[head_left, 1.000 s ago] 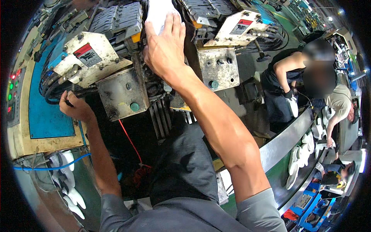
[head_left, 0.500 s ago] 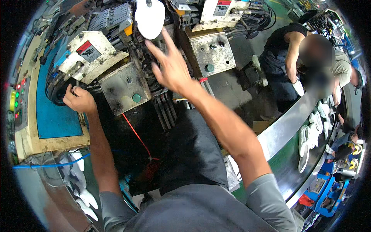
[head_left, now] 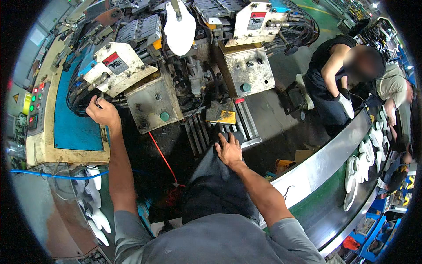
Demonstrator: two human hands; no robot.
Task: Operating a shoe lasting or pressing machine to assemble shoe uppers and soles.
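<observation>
My left hand (head_left: 103, 112) is at the left side of the machine, fingers curled by a small metal fitting (head_left: 102, 93) below a white guard plate (head_left: 115, 69) with a red warning label. What the fingers hold, if anything, is hidden. Fingers spread, my right hand (head_left: 229, 152) lies on my dark-trousered knee and holds nothing. Ahead, a white shoe-shaped piece (head_left: 180, 33) sits sole-like face up in the machine's middle, under a metal rod (head_left: 176, 9). The left control box (head_left: 154, 103) with a green button stands between my left hand and the centre.
A second control box (head_left: 245, 72) stands at the right. A conveyor (head_left: 323, 152) with several white shoes (head_left: 362, 163) curves along the right, where a co-worker (head_left: 332, 75) bends over a white shoe. At far left are a lit button panel (head_left: 37, 105) and white shoe pieces (head_left: 94, 189).
My right hand has drawn back from the white shoe-shaped piece down to my knee. My left hand stays by the fitting. The view has shifted slightly.
</observation>
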